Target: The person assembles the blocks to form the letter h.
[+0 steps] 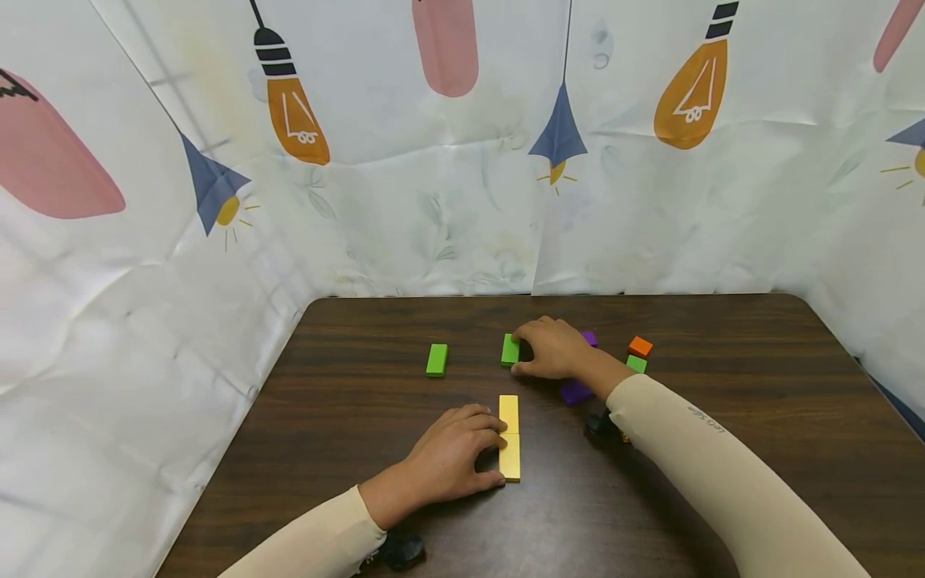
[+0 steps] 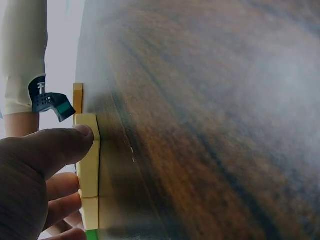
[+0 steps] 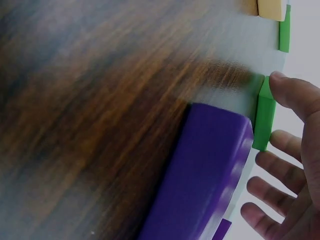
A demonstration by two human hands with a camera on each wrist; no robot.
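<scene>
Two yellow blocks [image 1: 509, 457] lie end to end in a line on the table. My left hand [image 1: 451, 453] holds the nearer yellow block, thumb at its near end and fingertips by the seam, as the left wrist view also shows. Farther off, my right hand [image 1: 552, 349] grips a green block [image 1: 509, 350] between thumb and index finger at its two ends. Its other fingers spread loosely in the right wrist view. A second green block [image 1: 437, 360] lies to the left. Purple blocks [image 1: 576, 392] sit under and beside my right wrist, one large in the right wrist view [image 3: 200, 170].
Right of my right forearm are an orange block [image 1: 640, 346] and a green block [image 1: 636, 364], partly hidden by the sleeve. An orange-yellow block [image 2: 78, 97] shows beyond the yellow ones. The brown wooden table [image 1: 759, 385] meets a patterned white cloth [image 1: 448, 217] at its back and sides.
</scene>
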